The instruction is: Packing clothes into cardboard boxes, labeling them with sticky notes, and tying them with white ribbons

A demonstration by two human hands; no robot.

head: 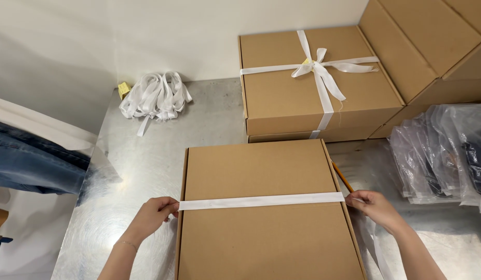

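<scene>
Both hands, left hand (156, 211) at 9 o'clock, right hand (372, 205) at 3 o'clock, are pinching white ribbon (261, 200) taut across cardboard box (266, 228); wrapping underneath likely follows.

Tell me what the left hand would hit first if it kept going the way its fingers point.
Probably the cardboard box: the left hand pinches the white ribbon at the box's left edge, fingers pointing right, straight at its side.
</scene>
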